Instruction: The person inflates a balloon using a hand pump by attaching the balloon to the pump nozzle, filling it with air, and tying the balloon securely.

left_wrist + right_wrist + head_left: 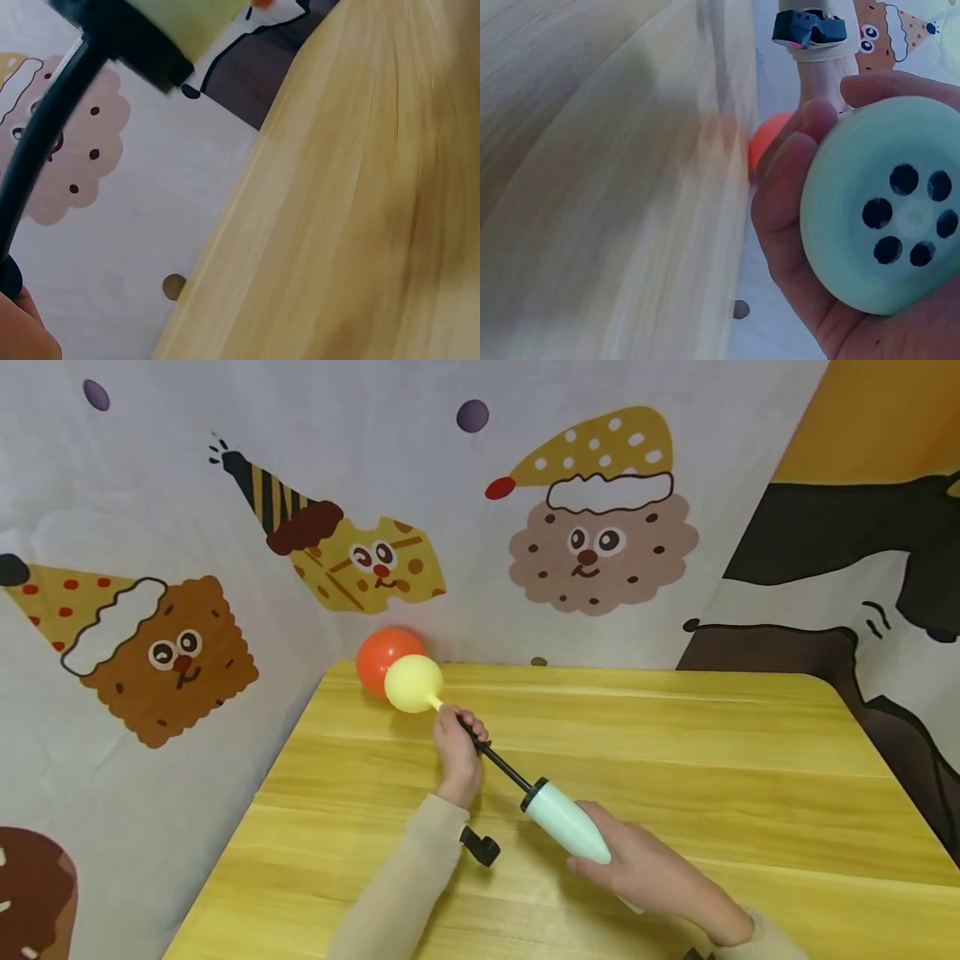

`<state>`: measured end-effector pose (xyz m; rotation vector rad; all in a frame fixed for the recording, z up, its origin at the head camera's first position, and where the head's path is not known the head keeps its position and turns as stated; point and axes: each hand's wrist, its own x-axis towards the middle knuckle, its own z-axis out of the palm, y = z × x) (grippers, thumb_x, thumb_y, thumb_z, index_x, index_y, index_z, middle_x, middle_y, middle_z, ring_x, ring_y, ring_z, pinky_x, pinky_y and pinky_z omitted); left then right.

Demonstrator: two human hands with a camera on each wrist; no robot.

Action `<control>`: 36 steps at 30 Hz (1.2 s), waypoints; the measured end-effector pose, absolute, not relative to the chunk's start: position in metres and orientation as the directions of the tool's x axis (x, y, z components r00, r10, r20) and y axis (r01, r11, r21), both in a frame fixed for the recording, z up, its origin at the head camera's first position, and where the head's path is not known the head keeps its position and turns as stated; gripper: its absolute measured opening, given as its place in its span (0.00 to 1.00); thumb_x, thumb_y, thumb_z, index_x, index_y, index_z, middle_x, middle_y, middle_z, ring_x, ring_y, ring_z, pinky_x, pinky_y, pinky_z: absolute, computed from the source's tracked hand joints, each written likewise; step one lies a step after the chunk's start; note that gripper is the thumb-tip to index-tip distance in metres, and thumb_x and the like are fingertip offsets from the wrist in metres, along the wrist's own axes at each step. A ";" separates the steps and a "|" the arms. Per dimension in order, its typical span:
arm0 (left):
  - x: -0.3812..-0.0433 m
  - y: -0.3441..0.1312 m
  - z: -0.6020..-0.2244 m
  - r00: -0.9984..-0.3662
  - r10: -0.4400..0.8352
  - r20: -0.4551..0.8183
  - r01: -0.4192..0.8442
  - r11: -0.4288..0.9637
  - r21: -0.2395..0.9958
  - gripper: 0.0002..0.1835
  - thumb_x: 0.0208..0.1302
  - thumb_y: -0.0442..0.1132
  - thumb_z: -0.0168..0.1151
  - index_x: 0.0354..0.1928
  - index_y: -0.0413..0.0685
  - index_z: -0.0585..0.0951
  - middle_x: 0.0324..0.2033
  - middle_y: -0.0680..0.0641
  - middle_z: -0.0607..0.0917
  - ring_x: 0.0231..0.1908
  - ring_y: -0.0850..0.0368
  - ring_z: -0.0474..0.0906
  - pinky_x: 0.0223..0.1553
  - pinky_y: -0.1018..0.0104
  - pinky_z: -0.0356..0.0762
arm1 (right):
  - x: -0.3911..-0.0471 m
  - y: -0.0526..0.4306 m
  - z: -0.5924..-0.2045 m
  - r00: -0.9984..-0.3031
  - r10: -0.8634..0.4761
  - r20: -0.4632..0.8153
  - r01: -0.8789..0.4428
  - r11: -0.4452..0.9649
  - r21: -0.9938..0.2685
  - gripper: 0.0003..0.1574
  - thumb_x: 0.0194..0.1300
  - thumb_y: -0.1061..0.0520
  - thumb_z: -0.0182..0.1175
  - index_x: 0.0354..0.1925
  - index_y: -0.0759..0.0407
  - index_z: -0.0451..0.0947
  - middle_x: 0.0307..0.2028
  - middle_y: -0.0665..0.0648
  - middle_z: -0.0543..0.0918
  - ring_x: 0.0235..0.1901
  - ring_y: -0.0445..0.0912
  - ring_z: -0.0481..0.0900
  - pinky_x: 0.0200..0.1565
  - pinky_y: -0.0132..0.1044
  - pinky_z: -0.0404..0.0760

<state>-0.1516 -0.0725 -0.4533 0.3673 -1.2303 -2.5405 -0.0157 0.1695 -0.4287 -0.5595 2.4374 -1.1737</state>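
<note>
A partly inflated yellow balloon (412, 683) sits on the tip of a hand balloon pump (567, 823). My left hand (457, 758) grips the pump's black nozzle end, right by the balloon's neck. The right hand (648, 867) holds the mint-green barrel from its rear. In the right wrist view my fingers curl round the barrel's round end cap (844, 247), which has several dark holes. Between the hands a thin black rod (46, 142) is exposed. A red balloon (377, 650) lies behind the yellow one, partly hidden by it.
The wooden table (712, 760) reaches back to a pale curtain (465, 510) printed with cartoon biscuits and cheese. Both balloons are near the table's back left corner. A black wrist device (480, 846) is strapped on my left sleeve.
</note>
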 end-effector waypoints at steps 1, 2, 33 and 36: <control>-0.151 -0.070 -0.454 -0.923 -0.370 -0.105 0.150 -0.597 0.788 0.19 0.84 0.41 0.35 0.30 0.48 0.67 0.20 0.53 0.70 0.17 0.64 0.66 0.17 0.74 0.67 | -0.017 0.169 -0.429 -0.851 -0.500 -0.159 -0.191 0.577 -0.794 0.45 0.70 0.41 0.67 0.75 0.52 0.62 0.44 0.56 0.83 0.28 0.42 0.78 0.26 0.37 0.79; -0.150 -0.066 -0.455 -0.923 -0.369 -0.109 0.148 -0.601 0.786 0.19 0.84 0.41 0.35 0.30 0.48 0.67 0.21 0.53 0.70 0.17 0.64 0.66 0.17 0.75 0.67 | -0.019 0.167 -0.430 -0.852 -0.500 -0.156 -0.195 0.579 -0.792 0.44 0.70 0.41 0.67 0.75 0.53 0.62 0.43 0.56 0.82 0.27 0.42 0.78 0.25 0.37 0.79; -0.151 -0.063 -0.459 -0.935 -0.327 -0.138 0.086 -0.584 0.807 0.22 0.85 0.45 0.34 0.30 0.48 0.69 0.20 0.53 0.70 0.17 0.63 0.67 0.18 0.73 0.69 | -0.015 0.173 -0.437 -0.857 -0.496 -0.137 -0.199 0.565 -0.801 0.41 0.71 0.42 0.66 0.73 0.52 0.64 0.44 0.56 0.83 0.30 0.40 0.78 0.28 0.36 0.79; -0.150 -0.061 -0.460 -0.928 -0.340 -0.152 0.089 -0.597 0.797 0.21 0.85 0.45 0.34 0.30 0.49 0.69 0.20 0.53 0.70 0.17 0.63 0.66 0.18 0.74 0.68 | -0.018 0.169 -0.439 -0.864 -0.486 -0.131 -0.205 0.577 -0.791 0.41 0.70 0.42 0.67 0.73 0.52 0.65 0.44 0.55 0.83 0.31 0.40 0.78 0.30 0.35 0.79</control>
